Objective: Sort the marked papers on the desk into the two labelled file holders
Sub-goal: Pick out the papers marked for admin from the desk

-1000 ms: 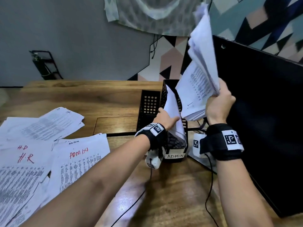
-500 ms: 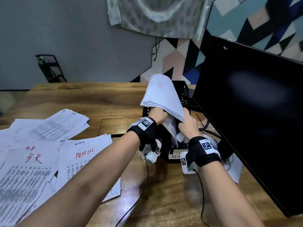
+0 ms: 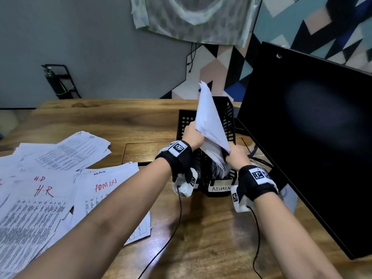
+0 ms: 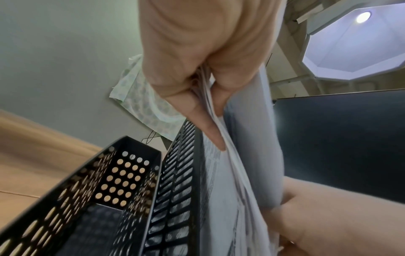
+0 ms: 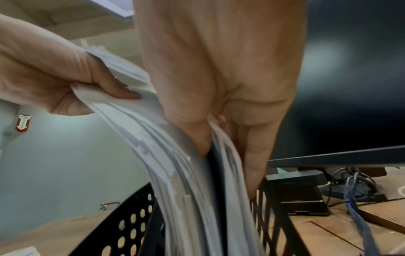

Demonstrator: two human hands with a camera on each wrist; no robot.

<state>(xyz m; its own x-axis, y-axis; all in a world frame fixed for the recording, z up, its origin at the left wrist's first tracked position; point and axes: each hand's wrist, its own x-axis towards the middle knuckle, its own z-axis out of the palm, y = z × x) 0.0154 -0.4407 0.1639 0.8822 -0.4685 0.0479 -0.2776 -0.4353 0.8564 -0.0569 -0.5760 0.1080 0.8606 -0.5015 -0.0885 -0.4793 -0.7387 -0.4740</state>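
At 1 o'clock on the desk [image 3: 201,228], your left hand [image 3: 192,135] and right hand [image 3: 236,157] both pinch the paper stack [image 3: 209,125], its lower end inside the ADMIN holder [image 3: 218,188]; loose papers [image 3: 50,188] at 9 o'clock.

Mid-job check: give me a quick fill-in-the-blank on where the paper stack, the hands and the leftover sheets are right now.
1. The holder receiving the paper stack carries a label reading ____.
2. The stack is gripped by ____ hands, the left hand and the right hand.
3. The perforated holder to the left of it contains ____ papers.
4. The loose sheets on the desk carry marks written in ____ ink.

Missing words: ADMIN; both; no; red
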